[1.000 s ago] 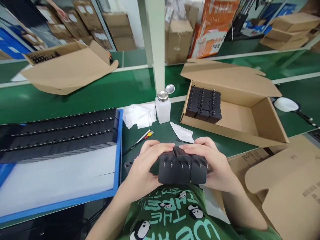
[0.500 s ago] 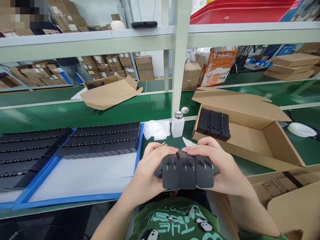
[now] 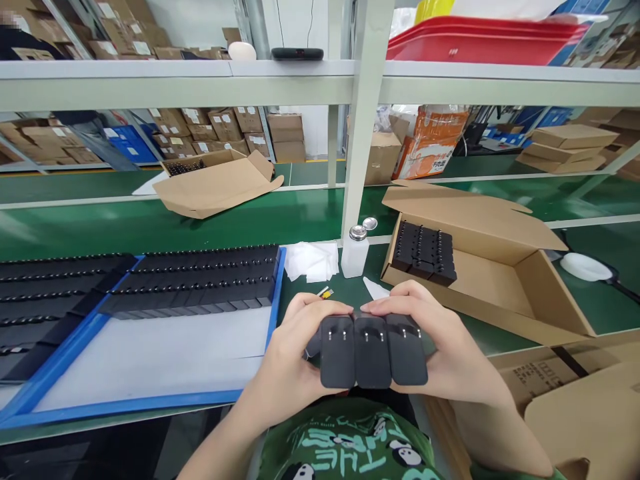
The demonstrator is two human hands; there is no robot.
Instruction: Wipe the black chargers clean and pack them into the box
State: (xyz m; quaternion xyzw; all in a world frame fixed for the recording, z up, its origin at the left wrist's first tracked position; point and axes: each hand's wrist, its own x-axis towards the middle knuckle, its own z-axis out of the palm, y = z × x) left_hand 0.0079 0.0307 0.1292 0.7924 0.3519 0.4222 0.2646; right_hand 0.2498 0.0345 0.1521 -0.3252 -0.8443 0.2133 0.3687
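Note:
Three black plug adapters [image 3: 372, 360] stand side by side in a row between my hands, their metal prongs facing up toward me. My left hand [image 3: 300, 347] grips the row's left end, and my right hand [image 3: 440, 340] grips the right end, thumbs and fingers wrapped round. Rows of similar black adapters [image 3: 200, 277] fill the upper part of a blue-rimmed tray [image 3: 145, 400] on the left. An open cardboard box [image 3: 520, 320] on the right holds more black adapters [image 3: 425, 252] at its left end.
A white pump bottle [image 3: 355, 253] stands by the shelf post [image 3: 363, 133], beside white wipes [image 3: 311, 261]. Another open carton [image 3: 215, 187] lies beyond the green bench. A white scoop-like object [image 3: 586, 267] is far right. A person's legs [image 3: 103, 143] show at the back left.
The view has shifted slightly. The held adapters tilt a little more toward the camera, still between both hands. The person at the back has moved left.

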